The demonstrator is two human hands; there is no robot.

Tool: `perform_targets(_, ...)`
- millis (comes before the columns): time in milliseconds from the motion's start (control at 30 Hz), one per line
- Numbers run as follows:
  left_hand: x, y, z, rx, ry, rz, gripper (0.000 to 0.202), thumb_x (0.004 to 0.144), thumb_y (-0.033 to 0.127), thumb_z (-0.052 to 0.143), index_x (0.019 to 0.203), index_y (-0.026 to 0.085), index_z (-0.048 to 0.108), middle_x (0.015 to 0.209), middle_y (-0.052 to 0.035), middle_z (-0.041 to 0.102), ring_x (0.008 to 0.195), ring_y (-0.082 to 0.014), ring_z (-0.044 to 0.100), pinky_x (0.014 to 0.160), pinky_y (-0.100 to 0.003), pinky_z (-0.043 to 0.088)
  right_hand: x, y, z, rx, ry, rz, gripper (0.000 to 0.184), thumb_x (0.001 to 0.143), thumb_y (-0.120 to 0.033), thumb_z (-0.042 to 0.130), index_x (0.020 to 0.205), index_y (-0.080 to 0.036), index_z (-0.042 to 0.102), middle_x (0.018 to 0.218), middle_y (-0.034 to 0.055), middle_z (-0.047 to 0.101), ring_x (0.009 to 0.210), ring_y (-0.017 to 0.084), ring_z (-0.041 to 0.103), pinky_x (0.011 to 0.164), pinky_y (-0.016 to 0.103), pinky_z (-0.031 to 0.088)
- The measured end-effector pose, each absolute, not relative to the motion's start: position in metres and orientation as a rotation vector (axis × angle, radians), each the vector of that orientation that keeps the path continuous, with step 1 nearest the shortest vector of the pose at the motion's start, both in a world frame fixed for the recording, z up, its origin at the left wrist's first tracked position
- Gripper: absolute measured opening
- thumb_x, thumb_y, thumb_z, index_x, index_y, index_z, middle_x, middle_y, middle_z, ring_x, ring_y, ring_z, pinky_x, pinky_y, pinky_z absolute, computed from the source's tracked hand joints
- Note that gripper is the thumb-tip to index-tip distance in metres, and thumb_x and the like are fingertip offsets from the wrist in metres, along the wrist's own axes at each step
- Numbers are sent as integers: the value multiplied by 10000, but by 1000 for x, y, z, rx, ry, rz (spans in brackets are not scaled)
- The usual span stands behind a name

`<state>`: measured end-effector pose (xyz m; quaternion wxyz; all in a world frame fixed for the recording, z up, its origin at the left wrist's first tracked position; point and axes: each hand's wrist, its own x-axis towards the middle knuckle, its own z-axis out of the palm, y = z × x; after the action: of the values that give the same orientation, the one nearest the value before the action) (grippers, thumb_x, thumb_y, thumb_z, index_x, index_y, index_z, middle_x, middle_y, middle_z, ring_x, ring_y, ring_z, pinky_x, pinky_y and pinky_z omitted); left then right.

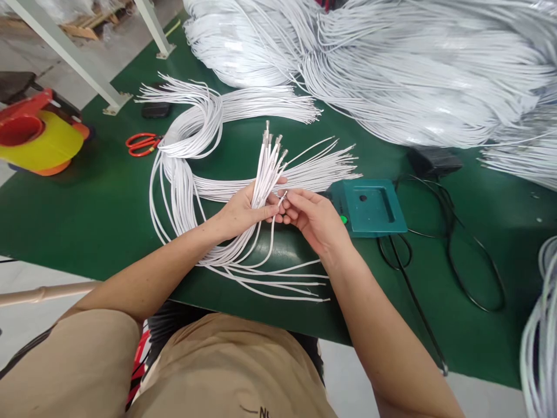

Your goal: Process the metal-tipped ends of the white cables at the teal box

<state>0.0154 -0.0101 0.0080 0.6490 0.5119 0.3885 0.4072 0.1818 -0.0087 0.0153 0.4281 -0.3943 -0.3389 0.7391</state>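
My left hand [243, 210] is closed around a bunch of white wires [266, 174], whose metal-tipped ends point up and away from me. Close beside it, my right hand [314, 219] pinches the end of a single white wire [278, 208] between thumb and finger. The hands nearly touch. Loose wires hang down from the left hand, and several ends lie toward the front edge. Behind the left forearm, a curved bundle of white wires [174, 191] lies on the green table [108, 215], its cut ends fanned out to the right.
Red-handled scissors [143, 144] lie left of the bundle. A teal device [369, 206] with a green light sits right of my right hand, near black cables [452, 249]. Large piles of white wire [413, 69] cover the back. A yellow and red container [41, 139] stands far left.
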Motion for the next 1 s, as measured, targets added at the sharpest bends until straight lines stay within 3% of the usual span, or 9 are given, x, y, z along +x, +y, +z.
perform_targets(200,13,-10,8,1148,855,872,490,774,259,747,1226,164,585,779,7,639,720,-124,663,704,-247,513,180,-12,17,-1206,-1252,1398,157,793,-314,660,800,-161,696,663,-9,642,568,110,545,604,262,472)
perform_targets(400,7,-5,6,788,874,810,480,717,199,785,1166,147,622,814,-26,684,666,-97,657,601,-189,483,179,-17,10,-1316,-2042,236,255,933,-198,444,744,-170,613,785,71,621,751,185,542,697,313,388)
perform_targets(500,7,-2,3,732,881,811,453,717,178,777,1141,125,629,809,-39,691,660,-92,661,557,-167,461,184,-14,11,-1261,-2316,-114,280,959,-186,392,794,-173,618,822,88,624,787,212,526,722,339,351)
perform_targets(633,10,-1,-4,880,975,815,476,724,171,762,1170,145,598,789,-25,686,703,-127,698,544,-168,461,203,-4,17,-1388,-2412,-216,154,925,-215,488,910,-171,635,929,91,679,896,255,546,829,373,338)
perform_targets(767,13,-2,-8,1030,1039,820,469,741,194,744,1177,156,578,795,-19,685,741,-162,722,557,-183,494,221,3,19,-1483,-2502,-94,90,837,-139,565,879,-167,639,818,72,706,852,241,564,953,390,306)
perform_targets(1000,19,-2,-9,1092,1107,831,432,753,186,726,1155,137,575,790,-23,691,757,-182,738,618,-215,562,221,6,16,-1453,-2499,-100,178,788,-51,503,758,-186,615,734,64,684,818,246,518,849,372,322)
